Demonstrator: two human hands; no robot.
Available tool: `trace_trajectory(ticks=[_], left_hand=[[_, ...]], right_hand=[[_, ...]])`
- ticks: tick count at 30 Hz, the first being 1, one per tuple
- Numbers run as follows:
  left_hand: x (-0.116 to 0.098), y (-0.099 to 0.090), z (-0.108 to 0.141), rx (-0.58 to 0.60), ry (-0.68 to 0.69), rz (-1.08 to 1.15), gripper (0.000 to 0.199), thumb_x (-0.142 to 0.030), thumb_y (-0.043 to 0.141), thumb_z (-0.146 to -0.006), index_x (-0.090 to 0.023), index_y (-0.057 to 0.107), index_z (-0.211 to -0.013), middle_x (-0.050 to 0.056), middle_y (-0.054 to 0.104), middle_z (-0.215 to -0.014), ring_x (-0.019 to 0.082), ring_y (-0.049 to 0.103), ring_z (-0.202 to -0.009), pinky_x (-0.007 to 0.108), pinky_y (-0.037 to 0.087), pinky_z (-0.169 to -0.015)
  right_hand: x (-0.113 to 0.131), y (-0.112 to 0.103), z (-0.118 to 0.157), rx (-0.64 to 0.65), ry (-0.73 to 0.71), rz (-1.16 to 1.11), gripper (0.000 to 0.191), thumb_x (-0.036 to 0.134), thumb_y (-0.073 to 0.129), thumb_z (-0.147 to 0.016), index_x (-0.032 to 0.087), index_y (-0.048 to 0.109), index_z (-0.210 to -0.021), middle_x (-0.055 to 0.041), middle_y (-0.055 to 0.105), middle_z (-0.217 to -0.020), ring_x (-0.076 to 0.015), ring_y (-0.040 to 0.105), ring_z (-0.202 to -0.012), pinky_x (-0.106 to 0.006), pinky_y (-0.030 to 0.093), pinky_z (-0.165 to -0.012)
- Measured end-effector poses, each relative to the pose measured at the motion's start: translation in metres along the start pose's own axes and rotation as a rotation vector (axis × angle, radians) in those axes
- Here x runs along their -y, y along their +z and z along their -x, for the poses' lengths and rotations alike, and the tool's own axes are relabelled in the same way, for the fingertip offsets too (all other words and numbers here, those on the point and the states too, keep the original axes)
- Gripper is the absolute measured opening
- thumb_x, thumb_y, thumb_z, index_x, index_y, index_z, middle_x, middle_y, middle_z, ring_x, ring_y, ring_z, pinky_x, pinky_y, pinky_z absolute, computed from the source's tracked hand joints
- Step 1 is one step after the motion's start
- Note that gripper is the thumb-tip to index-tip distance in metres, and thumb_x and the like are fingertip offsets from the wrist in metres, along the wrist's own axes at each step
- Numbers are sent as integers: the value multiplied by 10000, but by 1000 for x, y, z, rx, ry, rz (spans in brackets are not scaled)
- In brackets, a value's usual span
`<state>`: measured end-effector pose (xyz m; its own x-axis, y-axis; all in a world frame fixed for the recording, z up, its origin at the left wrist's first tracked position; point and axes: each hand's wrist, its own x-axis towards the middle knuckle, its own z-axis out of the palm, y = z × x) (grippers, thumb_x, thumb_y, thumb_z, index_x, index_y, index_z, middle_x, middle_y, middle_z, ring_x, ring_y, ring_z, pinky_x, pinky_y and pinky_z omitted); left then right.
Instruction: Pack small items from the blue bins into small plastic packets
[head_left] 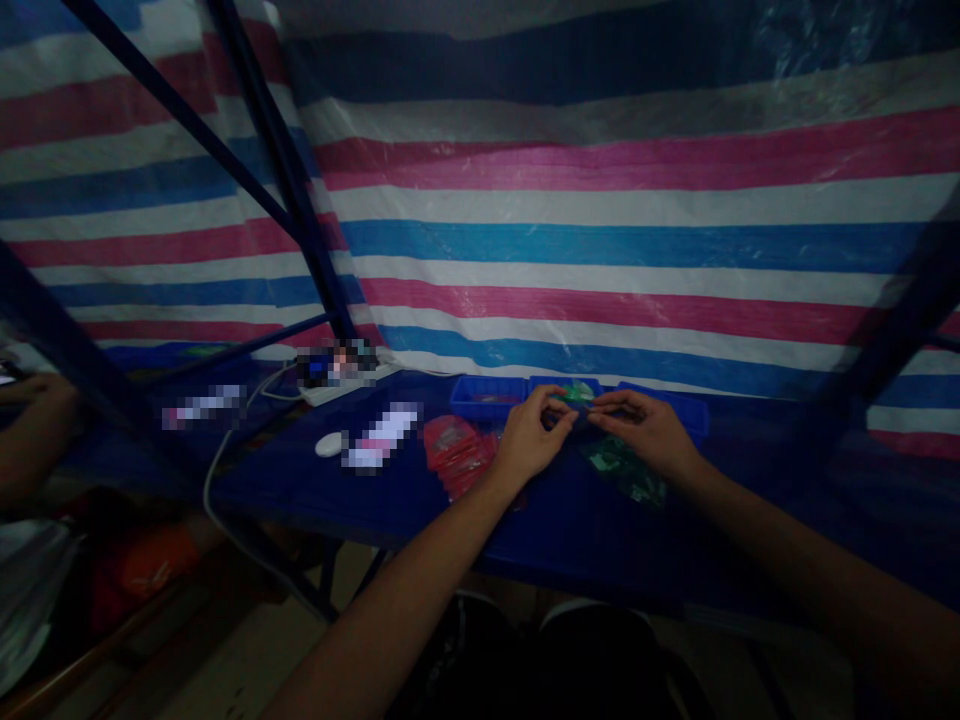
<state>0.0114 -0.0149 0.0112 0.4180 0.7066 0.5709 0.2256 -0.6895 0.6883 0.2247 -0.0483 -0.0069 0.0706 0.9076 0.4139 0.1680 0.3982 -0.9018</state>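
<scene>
My left hand [534,432] and my right hand [646,428] meet above the blue table, fingertips close together. Both are closed in a pinch; whatever lies between the fingers is too small and dark to make out. Just behind them, something green [579,392] shows at the middle blue bin. Beneath my right hand lie clear green plastic bags [626,472]. A spread pile of red plastic packets [456,452] rests to the left of my left hand, partly covered by my forearm.
Blue bins, a left one [487,392] and a right one [686,408], line the table's back edge. Left are a round white object [330,445], a power strip [349,385] and a hanging cable [214,480]. Another person's arm [34,430] is far left. Blue frame posts [289,180] stand before striped sheeting.
</scene>
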Motion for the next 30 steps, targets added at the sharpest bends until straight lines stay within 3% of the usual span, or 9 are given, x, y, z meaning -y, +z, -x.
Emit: trace_trajectory(ticks=[5,9,12,16,21,25,30], left_hand=[[12,7,1,91,5,-113,287,-299,709,-895,-182,638,-1148,84,729,-1093,209,697,-977,343,564,-852],[10,7,2,117,53,-152,231,-309,680,-918,-175,667,-1106,84,721,-1091,215,683,-1002,357,555,-895],[6,3,1,69,56,-137,212,-330,616,-966,-180,667,-1107,79,726,-1089,210,684,-1003,356,550,-900],[4,-1,-1,-11,49,-105,226,-303,481,-1035,-202,652,-1143,66,728,-1128,208,678,-1063,371,527,-965],[4,-2,-1,-55,28,-58,279,-273,383,-1068,-202,605,-1221,65,729,-1122,197,684,-1069,376,517,-1003],[5,-1,-1,-28,28,-92,268,-291,402,-1064,-207,595,-1231,69,724,-1145,206,676,-1098,386,505,-1030],[4,-1,0,-8,46,-107,266,-294,430,-1054,-204,589,-1247,74,719,-1166,207,673,-1108,380,513,-1021]], right_hand=[[6,-14,-4,-125,-71,154,400,484,801,-789,197,722,-1056,-90,777,-1018,-246,739,-922,-402,592,-862],[18,-39,-7,-266,-323,676,255,440,640,-921,237,742,-1039,-79,755,-1054,-247,696,-874,-443,558,-864],[19,-57,-12,-292,-474,955,214,343,565,-960,223,733,-1014,-105,740,-1056,-307,649,-1047,-504,490,-973],[14,-61,-15,-80,-480,1096,196,338,574,-947,220,730,-944,-98,742,-977,-312,647,-988,-520,475,-967],[15,-36,-4,251,-421,967,261,407,557,-981,237,717,-1098,-88,742,-1046,-271,669,-991,-427,524,-905],[13,-16,7,510,-396,922,409,493,669,-908,241,687,-1229,-98,723,-1177,-290,648,-1116,-436,502,-990],[9,-6,9,580,-392,879,277,257,623,-922,234,697,-1188,-82,729,-1139,-254,655,-1083,-406,495,-990]])
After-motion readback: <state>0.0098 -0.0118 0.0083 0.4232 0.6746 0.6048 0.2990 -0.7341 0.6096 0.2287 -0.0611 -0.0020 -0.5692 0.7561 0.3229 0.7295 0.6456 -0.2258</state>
